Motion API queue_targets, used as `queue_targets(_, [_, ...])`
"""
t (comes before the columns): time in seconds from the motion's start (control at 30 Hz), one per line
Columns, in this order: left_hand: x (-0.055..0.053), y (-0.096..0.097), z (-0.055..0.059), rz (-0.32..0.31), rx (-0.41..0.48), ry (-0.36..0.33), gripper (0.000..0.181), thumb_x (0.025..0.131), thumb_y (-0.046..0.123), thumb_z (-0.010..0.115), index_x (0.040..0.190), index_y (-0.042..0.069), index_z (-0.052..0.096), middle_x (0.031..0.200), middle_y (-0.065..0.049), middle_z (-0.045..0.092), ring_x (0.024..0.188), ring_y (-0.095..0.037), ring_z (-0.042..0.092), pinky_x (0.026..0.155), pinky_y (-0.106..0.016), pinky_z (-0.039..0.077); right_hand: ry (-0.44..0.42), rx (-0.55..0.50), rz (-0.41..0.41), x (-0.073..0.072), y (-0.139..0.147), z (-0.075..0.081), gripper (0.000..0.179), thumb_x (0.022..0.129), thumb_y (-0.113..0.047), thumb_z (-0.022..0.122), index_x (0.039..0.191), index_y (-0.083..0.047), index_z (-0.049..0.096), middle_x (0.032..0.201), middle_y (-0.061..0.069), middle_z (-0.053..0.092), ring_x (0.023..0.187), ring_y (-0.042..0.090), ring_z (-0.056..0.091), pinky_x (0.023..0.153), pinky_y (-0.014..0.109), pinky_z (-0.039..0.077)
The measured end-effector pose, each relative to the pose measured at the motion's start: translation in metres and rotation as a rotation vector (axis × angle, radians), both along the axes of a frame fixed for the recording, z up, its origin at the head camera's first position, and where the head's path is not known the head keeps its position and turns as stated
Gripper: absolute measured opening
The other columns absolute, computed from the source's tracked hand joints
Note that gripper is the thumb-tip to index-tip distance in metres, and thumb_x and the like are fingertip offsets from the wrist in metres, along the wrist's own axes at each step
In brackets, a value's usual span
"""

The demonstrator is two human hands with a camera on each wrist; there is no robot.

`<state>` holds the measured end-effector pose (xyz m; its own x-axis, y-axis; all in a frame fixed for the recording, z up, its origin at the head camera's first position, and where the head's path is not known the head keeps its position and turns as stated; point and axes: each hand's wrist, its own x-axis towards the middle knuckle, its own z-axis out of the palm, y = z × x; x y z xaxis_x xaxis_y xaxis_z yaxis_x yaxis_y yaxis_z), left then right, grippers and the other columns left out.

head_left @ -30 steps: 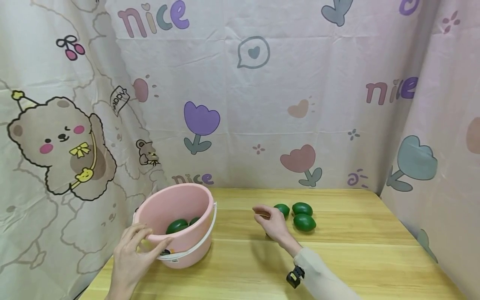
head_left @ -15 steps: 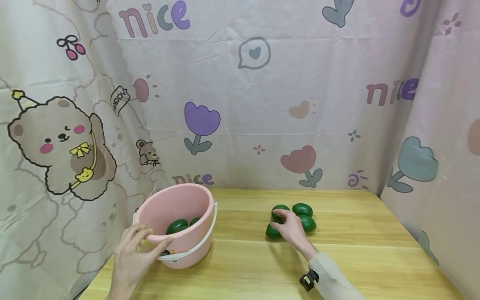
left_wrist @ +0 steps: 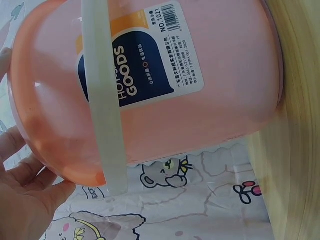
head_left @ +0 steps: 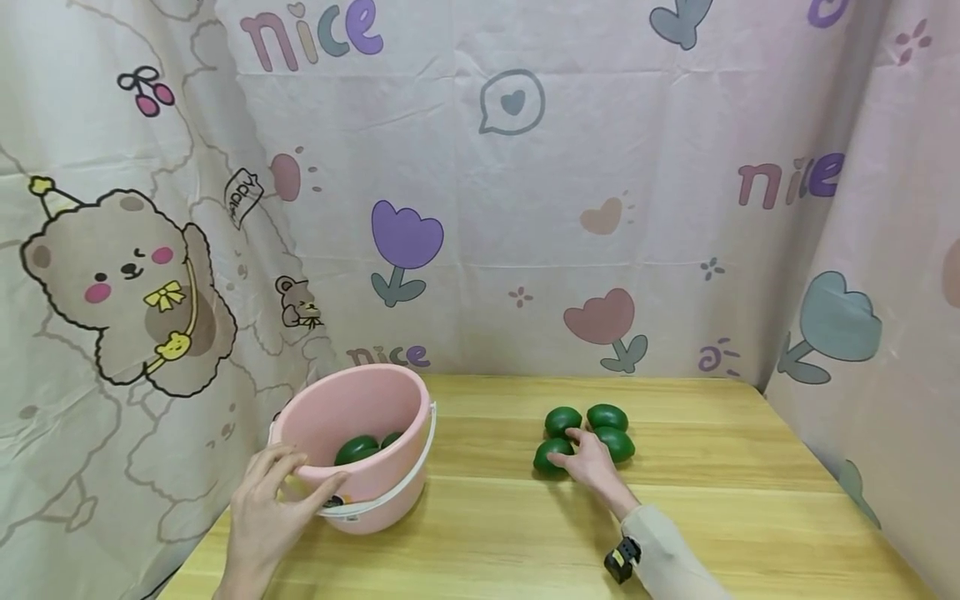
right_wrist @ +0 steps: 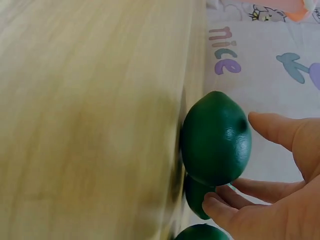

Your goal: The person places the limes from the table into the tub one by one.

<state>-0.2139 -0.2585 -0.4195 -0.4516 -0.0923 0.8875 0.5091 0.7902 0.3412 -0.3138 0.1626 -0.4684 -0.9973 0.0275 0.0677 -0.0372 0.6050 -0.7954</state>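
Observation:
On the left of the table stands a pink bucket (head_left: 375, 477) with a white handle, tilted toward me. My left hand (head_left: 266, 504) grips its near-left rim, thumb outside. Inside lie green limes (head_left: 356, 450), partly hidden by the rim. Toward the right, several dark green limes are clustered. My right hand (head_left: 596, 467) reaches around the front-left lime (head_left: 551, 458), thumb on its near side and fingers behind it. In the right wrist view a narrow gap shows between the thumb and this lime (right_wrist: 216, 140). Its neighbours are the back-left lime (head_left: 562, 422), back-right lime (head_left: 607, 416) and front-right lime (head_left: 615, 444).
The wooden table (head_left: 480, 533) ends at a printed curtain (head_left: 480, 317) behind and at both sides. A label (left_wrist: 145, 55) is on the bucket's wall, with the white handle (left_wrist: 105, 100) crossing it. A small black device (head_left: 622, 560) sits on my right wrist.
My right hand has moved right from left of the limes, then lowered over the front-left one, its thumb now beside it. My left hand stays on the bucket's rim.

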Motion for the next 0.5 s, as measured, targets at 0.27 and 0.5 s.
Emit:
queue_targets(0.27, [0.0003,-0.0002,-0.0009,0.0,0.001,-0.013,0.049,0.044,0.022,0.097,0.082,0.009,0.07,0.094,-0.007,0.064,0.1,-0.002,0.049,0.091,-0.001,0.03,-0.041,-0.033,-0.002,-0.0015,0.0009,-0.0071,0.074,0.085,-0.028,0.076,0.139,0.01,0.043,0.141,0.032,0.047,0.128,0.045,0.048,0.104,0.056,0.042])
queue_targets(0.5, [0.0003,0.0001,0.0008,0.002,-0.008,0.0,0.049,0.045,0.024,0.097,0.082,0.008,0.07,0.094,-0.007,0.064,0.099,-0.003,0.05,0.089,-0.001,0.031,-0.055,-0.04,0.001,-0.0029,-0.0018,-0.0092,0.075,0.082,-0.029,0.079,0.138,0.009,0.046,0.136,0.029,0.052,0.122,0.041,0.054,0.099,0.053,0.045])
